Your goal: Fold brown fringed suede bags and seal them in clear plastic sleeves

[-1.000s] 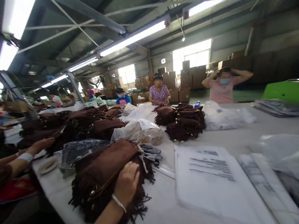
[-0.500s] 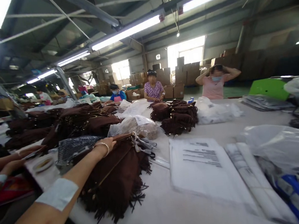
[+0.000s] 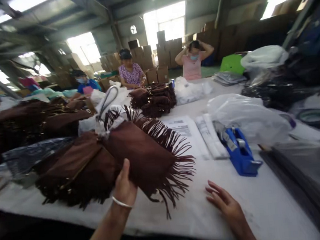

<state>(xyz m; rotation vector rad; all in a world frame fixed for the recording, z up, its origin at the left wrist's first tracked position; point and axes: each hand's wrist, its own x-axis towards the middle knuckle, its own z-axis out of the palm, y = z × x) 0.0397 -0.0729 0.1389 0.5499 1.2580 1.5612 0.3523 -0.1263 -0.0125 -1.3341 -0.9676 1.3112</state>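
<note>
A brown fringed bag (image 3: pixel 143 153) is gripped at its lower left edge by my left hand (image 3: pixel 125 185), thumb on the near face. Its fringe spreads out to the right, and a grey-white strap (image 3: pixel 108 100) rises at its upper left corner. Beside it on the left lies a pile of similar brown bags (image 3: pixel 76 167). My right hand (image 3: pixel 223 200) hovers over the white table (image 3: pixel 197 210), fingers apart and holding nothing. A blue tape dispenser (image 3: pixel 240 152) stands beyond my right hand.
Printed plastic bags (image 3: pixel 185 129) and clear plastic (image 3: pixel 247 115) lie beyond my hands. Dark flat sheets (image 3: pixel 299 182) are at the right. More brown bags (image 3: pixel 153 98) lie farther back, where people sit across the table. A tape roll (image 3: pixel 318 117) is at far right.
The view has turned right. My left hand has come nearer from the pile, now with a bag in it. My right hand has come into view. The white arm patch is out of view.
</note>
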